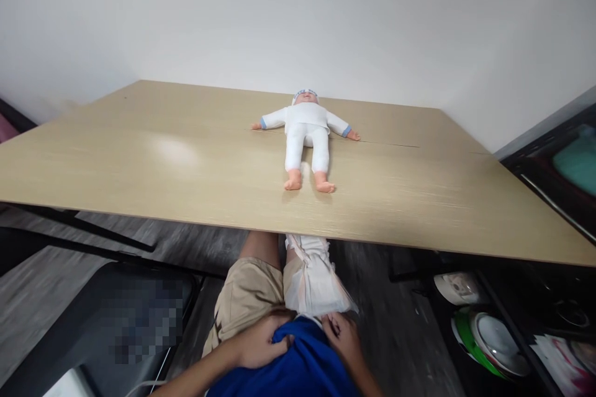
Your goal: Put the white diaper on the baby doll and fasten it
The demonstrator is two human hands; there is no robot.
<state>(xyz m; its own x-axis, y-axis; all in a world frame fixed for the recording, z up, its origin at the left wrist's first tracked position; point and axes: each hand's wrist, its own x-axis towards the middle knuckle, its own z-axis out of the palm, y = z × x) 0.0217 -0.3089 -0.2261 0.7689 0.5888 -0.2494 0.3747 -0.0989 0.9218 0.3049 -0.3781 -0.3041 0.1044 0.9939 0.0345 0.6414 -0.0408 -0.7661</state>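
Observation:
A baby doll (307, 130) in a white outfit with blue cuffs lies face up on the wooden table (200, 186), arms spread and bare feet toward me. On my right thigh, below the table edge, rests an opened white diaper (321, 288). My left hand (265, 340) is at my waist, its fingers closed on a fold of my blue shirt (298, 363). Beside the shirt's other side, close to the diaper's near end, my right hand (342, 332) has its fingers curled. What the right fingers hold, if anything, cannot be made out.
A black chair (93, 322) stands at the left with a white object (69, 384) on it. Under the table at the right, a dark shelf holds a green-and-white round item (488, 341) and packets (561, 363). A white wall (261, 18) backs the table.

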